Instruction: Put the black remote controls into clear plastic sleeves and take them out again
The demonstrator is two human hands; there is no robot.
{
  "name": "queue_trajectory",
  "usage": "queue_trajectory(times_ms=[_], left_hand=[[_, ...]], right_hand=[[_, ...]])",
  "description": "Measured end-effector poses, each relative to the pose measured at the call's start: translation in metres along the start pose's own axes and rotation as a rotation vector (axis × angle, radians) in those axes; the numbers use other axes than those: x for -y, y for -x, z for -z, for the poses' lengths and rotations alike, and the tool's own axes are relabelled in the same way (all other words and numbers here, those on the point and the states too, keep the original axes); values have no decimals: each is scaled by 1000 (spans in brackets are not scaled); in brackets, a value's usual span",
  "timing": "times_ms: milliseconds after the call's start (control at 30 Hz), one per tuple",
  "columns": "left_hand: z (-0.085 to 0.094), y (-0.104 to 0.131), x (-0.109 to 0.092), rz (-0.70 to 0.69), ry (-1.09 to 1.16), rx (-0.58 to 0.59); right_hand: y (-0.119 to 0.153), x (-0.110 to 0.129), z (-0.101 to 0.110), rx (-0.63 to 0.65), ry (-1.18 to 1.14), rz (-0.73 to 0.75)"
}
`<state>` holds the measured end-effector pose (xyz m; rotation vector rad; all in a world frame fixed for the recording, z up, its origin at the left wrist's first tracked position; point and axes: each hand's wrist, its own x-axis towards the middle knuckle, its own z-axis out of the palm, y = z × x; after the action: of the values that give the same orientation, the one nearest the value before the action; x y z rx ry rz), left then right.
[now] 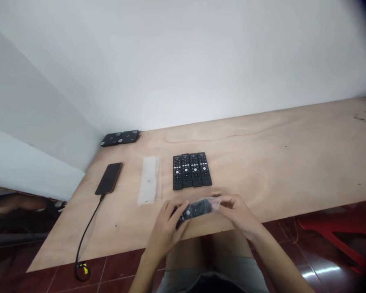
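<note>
Near the table's front edge, a black remote control [198, 209] lies level between my two hands, partly inside a clear plastic sleeve [215, 202]. My left hand [167, 223] grips the remote's left end, thumb and fingers closed around it. At the other end, the fingers of my right hand [235, 209] pinch the sleeve. Just beyond my hands, several black remotes [186, 173] lie side by side in a row, buttons up. To their left rests a flat stack of clear plastic sleeves [148, 179].
A phone [109, 178] with a black cable [87, 232] hanging over the front edge lies on the wooden table [262, 162] at left. Two black boxes [120, 138] sit in the back left corner by the white wall. A red chair [338, 232] stands at right.
</note>
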<state>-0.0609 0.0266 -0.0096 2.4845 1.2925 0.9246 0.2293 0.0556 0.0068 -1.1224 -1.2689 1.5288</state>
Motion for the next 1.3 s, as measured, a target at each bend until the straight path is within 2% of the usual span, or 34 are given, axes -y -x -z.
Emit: queue_trajectory(times_ms=[233, 400, 533, 667, 767, 933, 1133, 1233, 1300], left_hand=[[-3, 0, 0, -15, -21, -15], [-3, 0, -2, -28, -14, -7], [-4, -2, -3, -23, 21, -8], [-5, -3, 1, 14, 55, 47], [-2, -2, 5, 69, 80, 85], [3, -1, 9, 156, 122, 129], [5, -2, 9, 194, 131, 172], [6, -2, 8, 201, 125, 184], [7, -3, 7, 207, 125, 198]], right_hand=[[-2, -1, -3, -28, -11, -12], [-4, -2, -9, -61, 126, 36], [-5, 3, -15, -33, 144, 66], [-4, 3, -8, -77, 152, 42], [-1, -2, 13, -162, 137, -14], [13, -11, 67, -286, 35, -110], [37, -21, 134, -581, -167, -53], [45, -27, 153, -716, -153, 22], [47, -30, 156, -781, -103, 66]])
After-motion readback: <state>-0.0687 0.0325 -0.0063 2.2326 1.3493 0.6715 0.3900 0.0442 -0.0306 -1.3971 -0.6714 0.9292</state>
